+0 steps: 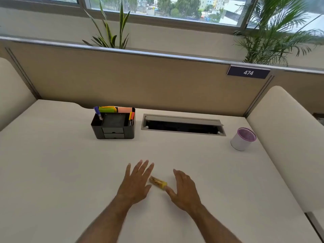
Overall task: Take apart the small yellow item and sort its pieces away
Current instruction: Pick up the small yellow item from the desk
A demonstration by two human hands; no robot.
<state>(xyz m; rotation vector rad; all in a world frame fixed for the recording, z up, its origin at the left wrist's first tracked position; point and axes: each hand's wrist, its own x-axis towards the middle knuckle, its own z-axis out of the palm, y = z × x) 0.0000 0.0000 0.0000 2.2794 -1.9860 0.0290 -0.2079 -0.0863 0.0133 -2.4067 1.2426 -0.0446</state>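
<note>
Below the head camera, a pale cream counter (61, 163) fills the view, walled at its far edge by a tan partition (140, 79) with a metal top rail. A dark blue plate reading 474 (248, 72) is fixed to the partition near the far right corner. Cream padded side panels (287, 137) rise along the left and right edges. Behind the partition stand a snake plant (112, 32) and a palm (273, 37), then a window (175, 9) showing trees and buildings.

Near the far edge, left of centre, sits a black desk organiser (114, 127) holding markers and sticky notes. Just to its right, a cable hatch (183, 125) is set into the counter with its lid raised. A white cup with a purple inside (242, 139) stands toward the right edge.

Toward the near edge at centre, the small yellow item (158, 182) lies on its side on the counter. The left hand (136, 183) and right hand (185, 188) flank it, fingers spread and grip apart, holding nothing. The right thumb tip is at the item's near end; contact is unclear.
</note>
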